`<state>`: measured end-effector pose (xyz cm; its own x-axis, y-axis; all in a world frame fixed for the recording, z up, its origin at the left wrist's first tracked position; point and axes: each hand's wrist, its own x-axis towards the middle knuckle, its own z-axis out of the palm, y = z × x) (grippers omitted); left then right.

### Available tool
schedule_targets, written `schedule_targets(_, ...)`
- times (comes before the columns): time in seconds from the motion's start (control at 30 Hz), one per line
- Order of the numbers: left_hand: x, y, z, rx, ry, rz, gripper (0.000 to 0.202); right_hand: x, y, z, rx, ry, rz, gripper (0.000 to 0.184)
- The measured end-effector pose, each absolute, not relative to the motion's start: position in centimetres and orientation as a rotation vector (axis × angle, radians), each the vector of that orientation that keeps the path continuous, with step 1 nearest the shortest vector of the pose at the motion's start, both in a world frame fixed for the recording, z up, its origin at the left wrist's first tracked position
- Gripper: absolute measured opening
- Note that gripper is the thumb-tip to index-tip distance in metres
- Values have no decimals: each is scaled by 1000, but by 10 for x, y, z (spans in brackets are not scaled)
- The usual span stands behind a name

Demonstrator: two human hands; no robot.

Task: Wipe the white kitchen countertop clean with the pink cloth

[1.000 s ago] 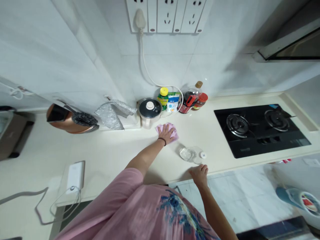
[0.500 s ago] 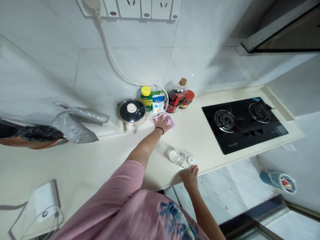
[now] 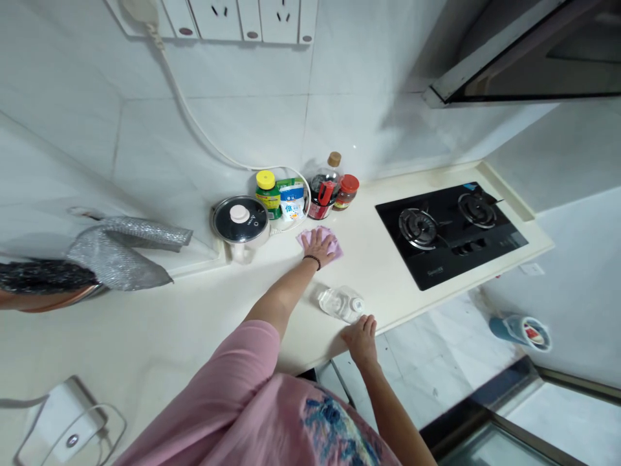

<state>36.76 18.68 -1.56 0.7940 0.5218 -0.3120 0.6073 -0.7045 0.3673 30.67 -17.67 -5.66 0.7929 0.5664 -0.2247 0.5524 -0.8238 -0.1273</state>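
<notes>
My left hand (image 3: 318,247) lies flat with fingers spread on a pink cloth (image 3: 336,248) on the countertop. Close to my right hand (image 3: 361,336), which rests at the counter's front edge with its fingers extended, is a clear bottle (image 3: 337,303). The bottle's white cap is towards that hand; whether the fingertips touch it I cannot tell. Behind the cloth stand a green jar with a yellow lid (image 3: 268,194), a blue and white packet (image 3: 292,200), a dark bottle with a brown cap (image 3: 330,169) and a red-lidded jar (image 3: 347,191).
Left of the jars stands an electric pot (image 3: 240,220) with a glass lid, its white cord (image 3: 194,123) running to the wall sockets (image 3: 228,19). A gas hob (image 3: 449,236) is set into the counter at right. A white device (image 3: 72,421) with cables lies front left.
My left hand and the cloth have slid slightly away from the packet towards the counter's front. My right hand stays by the bottle. The view has shifted to the right.
</notes>
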Motion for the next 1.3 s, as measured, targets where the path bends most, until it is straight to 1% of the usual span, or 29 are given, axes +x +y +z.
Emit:
schedule_targets(0.23,372,227,-14,2474,1113,-253,97,303,-179,-63,-2872,-856,332,84)
schedule_targets(0.37,378,232,-12,2507,1129,-264,95,302,-175,-60,-2900,-836,371,85)
schedule_targets(0.53,375,201,-11,2587,860,-306,87,302,-170,-55,-2957,-878,414,84)
schedule_targets(0.7,357,177,-13,2596,751,-301,85,306,-171,-57,-2964,-892,416,86)
schedule_targets(0.87,324,166,-11,2584,766,-321,87,309,-171,-59,-2950,-897,404,86)
schedule_targets(1.1,264,136,-3,2571,810,-337,86,311,-165,-57,-2925,-858,401,90)
schedule_targets(1.3,210,93,1,2540,841,-356,80,313,-166,-55,-2893,-975,322,88)
